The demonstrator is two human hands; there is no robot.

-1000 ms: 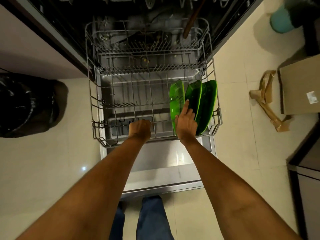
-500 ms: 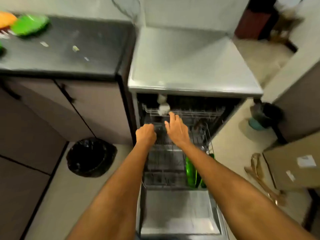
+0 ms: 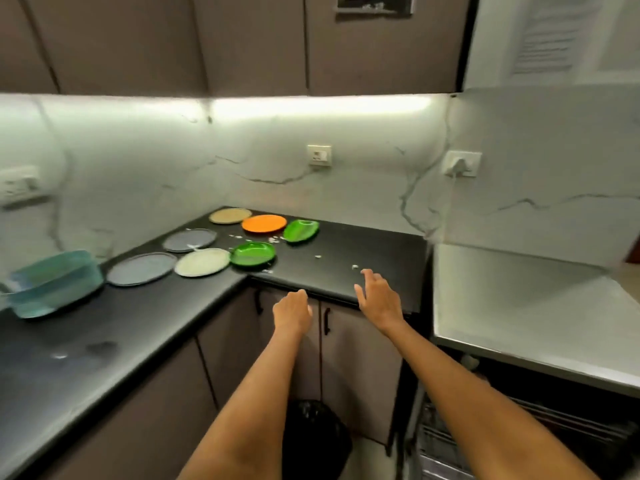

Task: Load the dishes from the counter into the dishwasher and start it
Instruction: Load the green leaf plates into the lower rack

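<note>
Several plates lie flat on the black counter: two green ones, an orange plate, a tan one, a cream one and two grey plates. My left hand hangs in front of the cabinet doors, fingers loosely curled, holding nothing. My right hand hovers over the counter's front edge with fingers spread, empty. The open dishwasher shows at the lower right, its rack only partly visible.
A teal plastic tub sits on the counter at the left. White crumbs are scattered near the plates. A black bin stands on the floor between my arms. A white appliance top lies right of the counter.
My view has swung up from the dishwasher rack to the counter. Both hands left the rack and the green plates in it and now reach toward the counter, empty.
</note>
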